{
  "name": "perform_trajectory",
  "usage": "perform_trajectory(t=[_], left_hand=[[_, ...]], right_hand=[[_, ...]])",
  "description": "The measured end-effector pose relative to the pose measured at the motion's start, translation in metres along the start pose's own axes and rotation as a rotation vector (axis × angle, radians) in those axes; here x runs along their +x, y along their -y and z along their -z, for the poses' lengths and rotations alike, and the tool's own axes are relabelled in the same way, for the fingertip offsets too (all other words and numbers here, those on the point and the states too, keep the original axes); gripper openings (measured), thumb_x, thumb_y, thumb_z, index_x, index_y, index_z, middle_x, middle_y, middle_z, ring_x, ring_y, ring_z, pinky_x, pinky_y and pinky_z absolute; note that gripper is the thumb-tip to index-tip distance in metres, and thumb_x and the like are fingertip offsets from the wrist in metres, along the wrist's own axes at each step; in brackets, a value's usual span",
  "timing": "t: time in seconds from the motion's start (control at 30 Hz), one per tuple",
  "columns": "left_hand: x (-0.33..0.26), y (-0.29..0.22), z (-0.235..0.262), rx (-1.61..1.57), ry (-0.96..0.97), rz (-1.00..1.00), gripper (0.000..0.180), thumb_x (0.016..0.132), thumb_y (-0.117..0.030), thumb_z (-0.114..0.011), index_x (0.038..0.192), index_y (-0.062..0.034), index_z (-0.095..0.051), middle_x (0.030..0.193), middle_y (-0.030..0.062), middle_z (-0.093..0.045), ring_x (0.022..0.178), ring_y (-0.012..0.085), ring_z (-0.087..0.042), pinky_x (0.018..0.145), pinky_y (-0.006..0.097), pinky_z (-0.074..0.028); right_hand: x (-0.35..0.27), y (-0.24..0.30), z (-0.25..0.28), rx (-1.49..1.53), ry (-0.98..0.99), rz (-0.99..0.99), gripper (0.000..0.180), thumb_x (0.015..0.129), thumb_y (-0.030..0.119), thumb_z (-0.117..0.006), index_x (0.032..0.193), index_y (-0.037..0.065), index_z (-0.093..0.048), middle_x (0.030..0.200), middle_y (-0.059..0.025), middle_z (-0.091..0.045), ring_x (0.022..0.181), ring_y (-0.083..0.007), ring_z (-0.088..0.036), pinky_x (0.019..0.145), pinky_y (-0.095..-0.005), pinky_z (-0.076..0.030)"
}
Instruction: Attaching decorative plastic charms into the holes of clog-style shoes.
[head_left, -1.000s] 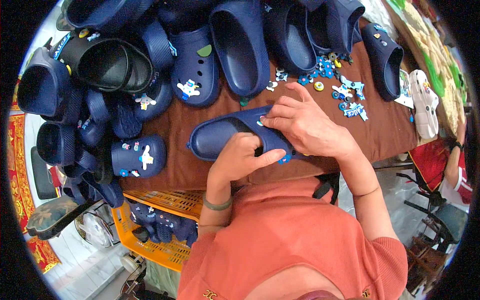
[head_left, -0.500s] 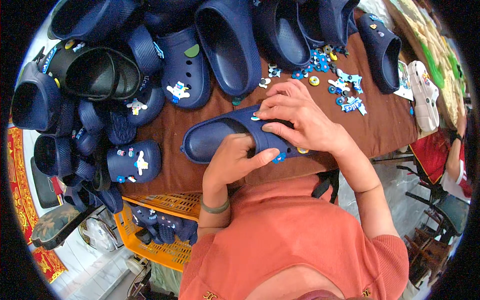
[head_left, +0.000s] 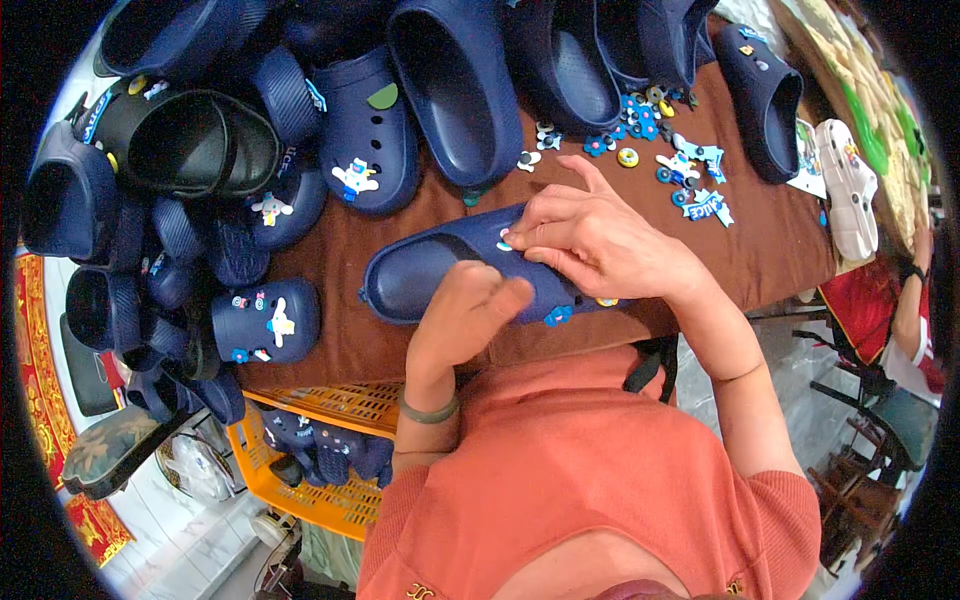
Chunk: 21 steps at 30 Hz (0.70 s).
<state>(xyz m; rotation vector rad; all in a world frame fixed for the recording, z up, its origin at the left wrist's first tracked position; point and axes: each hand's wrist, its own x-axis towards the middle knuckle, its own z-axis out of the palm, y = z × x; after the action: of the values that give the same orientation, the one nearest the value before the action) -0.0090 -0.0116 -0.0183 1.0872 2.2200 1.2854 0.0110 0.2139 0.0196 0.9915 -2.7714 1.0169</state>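
From my remote seat I have a navy clog [head_left: 410, 278] lying sole down on the brown cloth [head_left: 340, 250], its open heel end toward the left and its upper toward the right, directly under both hands. My right hand [head_left: 600, 238] arches over the far part of the upper, coming in from the right. Its fingertips are gathered close together beside a small pale charm [head_left: 504, 238] set near the opening's edge; I cannot tell whether they pinch the charm or only press against it. The little finger sticks up, away from the clog.

My left hand [head_left: 460, 310] is over the near side of the foot opening, fingers curled and thumb pointing right toward the upper. It blurs, so I cannot tell whether it grips the clog's edge or just hovers there. To the right of that thumb, I see a blue flower charm [head_left: 558, 316] on the near side of the upper, and a yellow charm [head_left: 606, 301] beyond it, under the right wrist.

Past the right hand, loose charms [head_left: 640, 118] lie scattered on the cloth. To the left of the left hand, well apart from it, sits a decorated clog [head_left: 245, 322].
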Motion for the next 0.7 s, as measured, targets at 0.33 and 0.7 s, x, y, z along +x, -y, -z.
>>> perform_trajectory(t=[0.33,0.7], left_hand=[[0.006,-0.006,-0.011,-0.334,-0.29,0.247,0.047,0.101,-0.031,-0.042,0.074,0.0061,-0.053,0.058,0.0177,-0.046,0.052,0.0249,-0.049,0.052,0.04,-0.034],[0.003,-0.02,-0.011,-0.23,-0.141,-0.006,0.03,0.088,-0.025,-0.067,0.076,0.0024,-0.062,0.065,0.0164,-0.06,0.055,0.0278,-0.057,0.054,0.038,-0.042]], right_hand=[[-0.004,-0.007,-0.012,0.085,-0.189,-0.042,0.019,0.089,0.016,-0.06,0.103,0.006,-0.069,0.099,-0.0075,-0.064,0.1,-0.0258,-0.059,0.099,-0.0457,-0.037],[-0.025,0.004,-0.007,-0.097,-0.704,0.007,0.019,0.079,0.002,-0.07,0.098,0.002,-0.067,0.091,-0.0101,-0.065,0.087,-0.0263,-0.062,0.085,-0.0375,-0.048]])
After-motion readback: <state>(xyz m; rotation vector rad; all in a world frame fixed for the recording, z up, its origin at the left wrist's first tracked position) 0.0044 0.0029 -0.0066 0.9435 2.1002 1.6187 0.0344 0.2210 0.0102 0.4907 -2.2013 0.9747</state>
